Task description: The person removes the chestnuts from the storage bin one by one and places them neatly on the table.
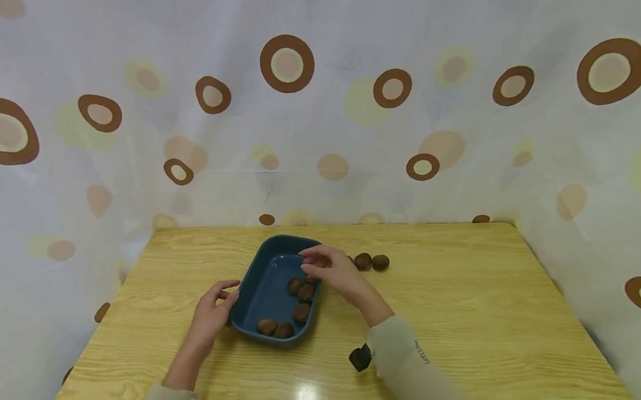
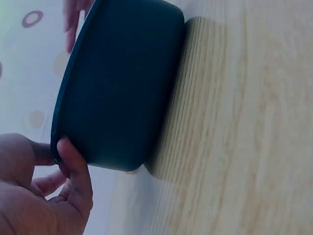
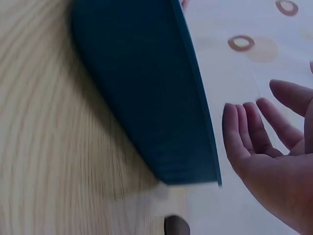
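Observation:
A dark blue rectangular tray [image 1: 271,292] stands on the table, with several dark brown, roundish nut-like pieces [image 1: 306,293] inside along its right side and near end. My left hand [image 1: 214,309] pinches the tray's left rim; in the left wrist view the thumb and fingers [image 2: 78,171] meet over the rim's edge. Above the tray's far right part is my right hand [image 1: 334,269]. The right wrist view shows its fingers [image 3: 234,129] spread and loosely bent beside the rim, holding nothing visible.
Just right of the tray, a short row of the same brown pieces [image 1: 363,261] lies on the wooden table [image 1: 460,316], one partly hidden behind my right hand. A white curtain [image 1: 327,130] with brown circles hangs along the table's back and sides.

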The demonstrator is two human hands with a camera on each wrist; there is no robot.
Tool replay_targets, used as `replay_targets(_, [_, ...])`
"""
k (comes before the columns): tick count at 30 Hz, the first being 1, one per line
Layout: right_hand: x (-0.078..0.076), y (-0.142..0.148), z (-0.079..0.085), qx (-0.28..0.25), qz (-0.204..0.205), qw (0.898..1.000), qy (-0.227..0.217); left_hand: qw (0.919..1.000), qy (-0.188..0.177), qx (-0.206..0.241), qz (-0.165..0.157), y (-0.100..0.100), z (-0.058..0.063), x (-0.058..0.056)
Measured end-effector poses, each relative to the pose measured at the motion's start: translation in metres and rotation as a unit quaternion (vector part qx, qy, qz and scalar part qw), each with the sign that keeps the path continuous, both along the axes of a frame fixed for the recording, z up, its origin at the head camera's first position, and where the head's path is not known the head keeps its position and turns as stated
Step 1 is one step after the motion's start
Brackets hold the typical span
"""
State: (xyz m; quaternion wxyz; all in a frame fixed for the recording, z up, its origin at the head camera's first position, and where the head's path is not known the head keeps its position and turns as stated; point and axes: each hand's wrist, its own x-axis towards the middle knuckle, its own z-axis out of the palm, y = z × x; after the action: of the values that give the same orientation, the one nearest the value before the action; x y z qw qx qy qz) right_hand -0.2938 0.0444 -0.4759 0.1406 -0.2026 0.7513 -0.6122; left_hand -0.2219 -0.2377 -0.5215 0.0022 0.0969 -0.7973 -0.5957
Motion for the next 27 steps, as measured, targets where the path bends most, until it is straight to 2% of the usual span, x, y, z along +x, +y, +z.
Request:
replay_targets(3, [0.002, -0.018, -0.006, 0.005, 0.045, 0.999, -0.006, 0.9988, -0.019, 0.043, -0.010, -0.002, 0.000, 0.006])
replay_targets(6, [0.003, -0.034, -0.012, 0.018, 0.068, 0.997, -0.006, 0.9963, -0.033, 0.073, -0.030, -0.006, 0.002, 0.010])
replay_targets(9, [0.004, -0.047, -0.014, 0.025, 0.085, 0.996, -0.009, 0.9964, -0.030, 0.066, -0.045, -0.010, 0.004, 0.010])
replay_targets(12, [0.007, -0.058, -0.014, 0.039, 0.102, 0.994, -0.017, 0.9974, -0.021, 0.049, -0.047, -0.014, 0.004, 0.006])
replay_targets(19, [0.018, -0.085, -0.013, 0.087, 0.089, 0.991, -0.047, 0.9986, -0.018, 0.050, -0.006, -0.026, 0.000, -0.008])
replay_targets(24, [0.020, -0.099, -0.015, 0.081, 0.089, 0.989, -0.087, 0.9971, -0.038, 0.063, 0.020, -0.028, -0.002, -0.002])
replay_targets(27, [0.017, -0.103, -0.015, 0.073, 0.081, 0.987, -0.117, 0.9962, -0.032, 0.078, 0.021, -0.026, -0.003, 0.000])
